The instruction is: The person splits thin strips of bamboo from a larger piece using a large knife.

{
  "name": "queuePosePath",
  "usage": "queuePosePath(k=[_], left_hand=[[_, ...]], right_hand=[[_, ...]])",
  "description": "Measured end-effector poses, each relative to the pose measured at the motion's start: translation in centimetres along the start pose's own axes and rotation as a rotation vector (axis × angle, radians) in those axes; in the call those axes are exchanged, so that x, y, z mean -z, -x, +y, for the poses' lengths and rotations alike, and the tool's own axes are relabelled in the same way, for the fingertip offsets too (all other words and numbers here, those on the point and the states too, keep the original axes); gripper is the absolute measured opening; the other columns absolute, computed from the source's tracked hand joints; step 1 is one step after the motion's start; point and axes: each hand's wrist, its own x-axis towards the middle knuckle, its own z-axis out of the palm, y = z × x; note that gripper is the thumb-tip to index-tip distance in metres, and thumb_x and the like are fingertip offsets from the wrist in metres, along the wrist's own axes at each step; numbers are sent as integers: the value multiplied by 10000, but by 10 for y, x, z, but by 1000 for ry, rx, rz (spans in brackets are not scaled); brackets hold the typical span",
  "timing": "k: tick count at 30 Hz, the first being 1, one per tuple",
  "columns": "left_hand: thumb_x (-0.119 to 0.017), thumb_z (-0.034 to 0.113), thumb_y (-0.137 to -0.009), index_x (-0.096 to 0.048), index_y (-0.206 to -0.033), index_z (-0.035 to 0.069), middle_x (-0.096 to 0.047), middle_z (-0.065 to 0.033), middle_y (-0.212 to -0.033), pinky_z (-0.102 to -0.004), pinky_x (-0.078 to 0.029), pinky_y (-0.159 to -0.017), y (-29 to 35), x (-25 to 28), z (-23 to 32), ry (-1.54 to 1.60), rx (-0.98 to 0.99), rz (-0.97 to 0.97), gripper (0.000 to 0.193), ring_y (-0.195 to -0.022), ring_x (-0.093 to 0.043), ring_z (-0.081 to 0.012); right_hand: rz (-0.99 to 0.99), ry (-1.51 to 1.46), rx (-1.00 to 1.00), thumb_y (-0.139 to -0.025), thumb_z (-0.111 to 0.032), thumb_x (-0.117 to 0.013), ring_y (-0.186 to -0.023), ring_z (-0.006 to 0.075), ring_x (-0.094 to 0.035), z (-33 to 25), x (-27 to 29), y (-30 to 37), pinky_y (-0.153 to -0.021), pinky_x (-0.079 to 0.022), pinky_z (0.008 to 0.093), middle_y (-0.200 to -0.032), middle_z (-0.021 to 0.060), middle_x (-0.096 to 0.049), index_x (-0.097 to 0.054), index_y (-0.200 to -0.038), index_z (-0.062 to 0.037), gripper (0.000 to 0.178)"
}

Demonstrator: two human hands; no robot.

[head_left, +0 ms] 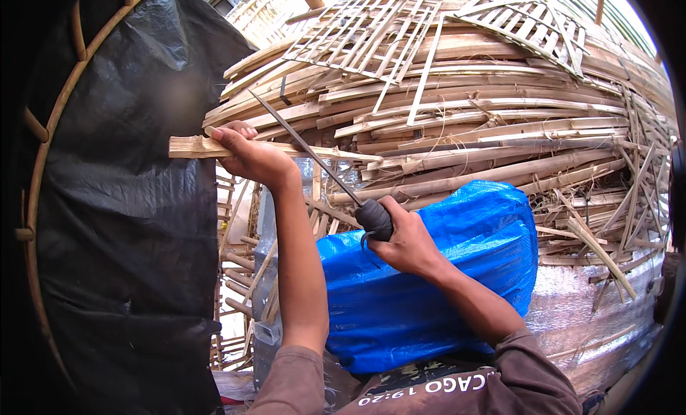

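Note:
My left hand [250, 152] is closed around a split bamboo strip [196, 147], which lies sideways with its thick end at the left and its thin end pointing right. In my right hand [406, 236] is the dark wrapped handle of a long knife [314, 156]. Its narrow blade slants up and left, crossing the bamboo strip to the right of my left hand. Whether the edge touches the strip, I cannot tell. Over my lap lies a blue tarp sheet [429, 300].
A big pile of split bamboo [486, 122] fills the far side, with slatted bamboo lattices [364, 40] on top. Black plastic sheeting [128, 222] hangs at the left beside a curved bamboo pole [53, 122]. Silvery sheeting [586, 318] spreads at the right under loose strips.

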Motion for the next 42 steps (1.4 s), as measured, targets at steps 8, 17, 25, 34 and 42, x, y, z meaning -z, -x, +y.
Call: queuePosePath(k=[8,17,25,34,42], left_hand=[[-525,355,-1044,-582,-1135,-89,-613,-140,-1130,-319,-430,-939,14,16,-7,-47,-17,49,456,-1016,-549,-157],[-516,451,-987,-568,-969,109,-554,-4,-882,-303,-400,-755,-15,3,67,174,30,14,346,-795,-495,-129],[-553,272,-987,-545,-925,95,-421,2,-697,-261,-310,-535,-53,16,120,294,431,-341,188,-543,-337,-94],[-496,248,-1006,-295,-695,160,-160,51,-560,-291,-135,-483,-53,-2,127,-12,245,-258,381,-480,-108,-80],[-445,244,-1016,-206,-695,154,-157,38,-594,-296,-133,-495,-36,-21,131,97,235,-157,411,-487,-124,-94]], right_hand=[[15,-10,53,-734,-92,-718,-820,481,-649,9,-6,-5,-658,-506,507,-822,264,-670,-521,-1114,-40,430],[34,29,72,-726,-107,-737,-804,481,-649,19,-7,-5,-662,-509,525,-806,260,-672,-525,-1083,-51,420],[18,101,27,-723,-88,-743,-835,464,-661,20,-7,-3,-680,-512,490,-837,231,-676,-535,-1095,-63,427],[3,27,76,-745,-97,-713,-780,469,-657,13,-5,2,-640,-503,525,-789,246,-671,-526,-1105,-63,406],[-28,-125,155,-712,-40,-722,-812,408,-695,-48,-12,14,-668,-521,403,-816,211,-659,-524,-1117,-18,452]])
